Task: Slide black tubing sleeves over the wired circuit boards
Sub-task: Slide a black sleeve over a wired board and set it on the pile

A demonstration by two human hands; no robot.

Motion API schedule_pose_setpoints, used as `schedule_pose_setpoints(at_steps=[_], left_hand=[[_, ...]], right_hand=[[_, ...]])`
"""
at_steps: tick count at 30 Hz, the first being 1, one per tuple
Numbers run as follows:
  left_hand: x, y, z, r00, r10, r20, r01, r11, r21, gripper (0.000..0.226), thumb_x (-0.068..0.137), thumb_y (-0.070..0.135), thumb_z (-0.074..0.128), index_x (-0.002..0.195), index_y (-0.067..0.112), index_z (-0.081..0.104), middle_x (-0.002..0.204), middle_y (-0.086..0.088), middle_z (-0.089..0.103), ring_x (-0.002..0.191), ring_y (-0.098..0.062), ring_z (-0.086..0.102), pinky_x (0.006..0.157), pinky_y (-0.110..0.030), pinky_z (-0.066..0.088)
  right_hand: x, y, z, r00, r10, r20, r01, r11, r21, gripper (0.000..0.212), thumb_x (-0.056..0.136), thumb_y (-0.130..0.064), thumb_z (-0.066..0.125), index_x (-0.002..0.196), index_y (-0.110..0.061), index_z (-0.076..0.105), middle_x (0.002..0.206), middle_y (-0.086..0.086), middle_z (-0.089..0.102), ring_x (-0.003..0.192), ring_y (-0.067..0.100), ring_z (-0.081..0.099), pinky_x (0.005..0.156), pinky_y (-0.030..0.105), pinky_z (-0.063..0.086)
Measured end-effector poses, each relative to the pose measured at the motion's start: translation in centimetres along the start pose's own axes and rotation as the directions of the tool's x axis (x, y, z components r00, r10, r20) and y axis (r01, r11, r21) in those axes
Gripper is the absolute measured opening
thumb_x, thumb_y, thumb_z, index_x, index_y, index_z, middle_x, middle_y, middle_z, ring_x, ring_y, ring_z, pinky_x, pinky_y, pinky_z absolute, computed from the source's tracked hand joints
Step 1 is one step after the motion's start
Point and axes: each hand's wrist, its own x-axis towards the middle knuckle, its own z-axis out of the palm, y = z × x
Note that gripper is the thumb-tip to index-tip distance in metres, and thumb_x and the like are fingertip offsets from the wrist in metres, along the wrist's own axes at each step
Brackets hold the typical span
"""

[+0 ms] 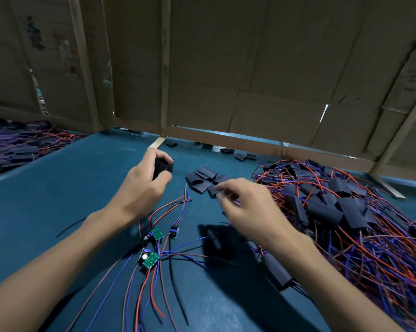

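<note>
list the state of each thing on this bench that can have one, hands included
left hand: grips one black tubing sleeve, squeezed open at its mouth
right hand: blurred, fingers curled above the loose sleeves, grip unclear
small heap of flat black sleeves: empty, lying on the blue table
green wired circuit boards: bare, unsleeved
right pile of red and blue wired boards: mostly sleeved

right hand [244, 202] fingertips motion-blurred, grip unclear, right wire pile [369, 224] cut by edge
</note>
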Motion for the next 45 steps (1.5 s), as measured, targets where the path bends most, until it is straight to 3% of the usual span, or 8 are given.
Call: schedule_pose_setpoints(at_steps=[5,9,14,22,28,32,41,45], left_hand=[[0.5,-1.5,-0.2,0.990,-0.079,-0.115,0.102,0.972,0.213,0.013,0.086,0.025,0.067,0.092,0.029,0.056,0.074,0.007,0.065,0.070,-0.003,0.059,0.061,-0.012,0.040],[0.8,-2.9,-0.6,0.983,-0.173,-0.058,0.182,0.930,0.319,0.013,0.084,0.033,0.065,0.092,0.031,0.055,0.078,0.006,0.066,0.077,-0.011,0.060,0.066,-0.030,0.041],[0.5,-4.3,-0.7,0.955,-0.283,0.085,0.230,0.893,0.387,0.014,0.086,0.037,0.062,0.097,0.034,0.053,0.090,0.001,0.068,0.085,-0.021,0.063,0.075,-0.033,0.049],[-1.1,-3.4,2.7,0.956,-0.281,0.081,0.252,0.932,0.262,0.014,0.094,0.037,0.059,0.104,0.035,0.049,0.090,0.016,0.063,0.081,-0.003,0.057,0.067,-0.020,0.039],[-1.7,-1.2,4.5,0.932,-0.339,0.128,0.350,0.934,-0.079,0.015,0.095,0.033,0.063,0.107,0.031,0.055,0.090,0.005,0.066,0.084,-0.016,0.064,0.078,-0.031,0.050],[-2.1,0.1,5.3,0.910,-0.382,0.163,0.415,0.853,-0.317,0.016,0.097,0.024,0.062,0.111,0.021,0.056,0.077,-0.001,0.065,0.059,-0.007,0.058,0.054,-0.016,0.047],[-2.3,0.0,5.4,0.910,-0.382,0.163,0.413,0.873,-0.260,0.018,0.093,0.031,0.065,0.106,0.033,0.053,0.079,0.002,0.061,0.061,-0.006,0.053,0.065,-0.029,0.040],[-2.3,-0.2,5.5,0.914,-0.378,0.151,0.402,0.896,-0.190,0.014,0.095,0.036,0.062,0.105,0.038,0.051,0.112,0.010,0.059,0.099,0.000,0.054,0.075,-0.026,0.039]], right_hand=[[-2.8,-4.3,3.4,0.820,-0.422,0.387,0.388,0.907,0.166,0.056,0.099,-0.024,0.062,0.152,-0.020,0.043,0.157,0.004,0.042,0.145,0.015,0.036,0.120,0.028,0.027],[-2.6,-4.1,3.0,0.804,-0.440,0.399,0.487,0.873,-0.017,0.035,0.100,-0.031,0.059,0.134,-0.022,0.064,0.132,0.001,0.061,0.123,0.023,0.052,0.103,0.041,0.042],[-1.5,-2.4,0.2,0.873,-0.164,0.460,0.306,0.918,-0.253,0.024,0.096,-0.036,0.056,0.106,-0.023,0.073,0.100,0.001,0.072,0.099,0.026,0.063,0.086,0.038,0.050],[-1.5,-0.3,0.8,0.899,0.197,0.390,-0.048,0.932,-0.359,0.036,0.097,-0.048,0.055,0.117,-0.020,0.064,0.113,0.007,0.063,0.112,0.028,0.057,0.091,0.034,0.047],[-1.2,-0.2,0.7,0.904,0.200,0.379,-0.145,0.975,-0.169,0.023,0.087,-0.025,0.066,0.110,-0.023,0.072,0.083,-0.008,0.069,0.082,0.010,0.061,0.070,0.022,0.044],[-1.2,0.1,0.9,0.919,0.208,0.335,-0.177,0.977,-0.121,0.029,0.084,-0.024,0.068,0.113,-0.025,0.069,0.082,-0.010,0.065,0.082,0.009,0.058,0.068,0.020,0.041],[-1.5,0.0,1.0,0.907,0.333,0.258,-0.224,0.900,-0.373,0.048,0.079,-0.069,0.063,0.079,-0.021,0.059,0.082,-0.003,0.067,0.089,0.025,0.064,0.071,0.035,0.049],[-1.1,-0.3,0.0,0.895,0.350,0.276,-0.247,0.904,-0.348,0.046,0.083,-0.065,0.064,0.073,-0.020,0.063,0.075,-0.005,0.066,0.081,0.020,0.065,0.070,0.032,0.052]])
